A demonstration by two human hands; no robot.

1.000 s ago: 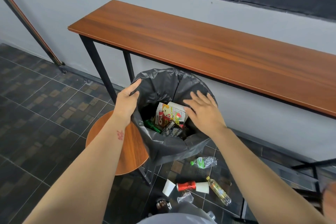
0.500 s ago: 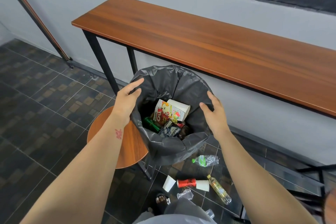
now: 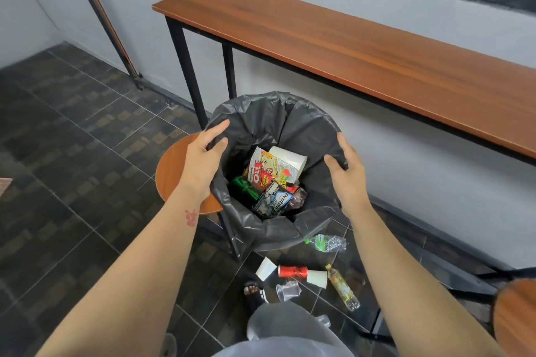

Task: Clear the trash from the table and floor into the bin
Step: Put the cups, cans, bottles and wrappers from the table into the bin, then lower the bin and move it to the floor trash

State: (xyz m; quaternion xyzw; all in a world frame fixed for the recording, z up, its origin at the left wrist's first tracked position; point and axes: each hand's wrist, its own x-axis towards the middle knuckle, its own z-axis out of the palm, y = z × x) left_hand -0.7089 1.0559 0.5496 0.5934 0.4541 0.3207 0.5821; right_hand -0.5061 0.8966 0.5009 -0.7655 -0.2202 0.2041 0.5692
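Observation:
The bin, lined with a black bag, stands in front of me below the table. Inside lie a printed carton, a white cup and other wrappers. My left hand grips the bag's left rim. My right hand clasps the right rim, thumb inside. On the floor lie a crushed clear bottle, a white paper cup, a red can, a yellow drink bottle and a clear plastic cup.
A round wooden stool sits just left of the bin, partly under it. Another stool is at the lower right. A slanted pole leans against the wall at left. My sandalled foot is beside the floor trash.
My right hand has moved from above the bin's opening out to the right rim and closed on it. My left hand stays on the left rim. The view has shifted.

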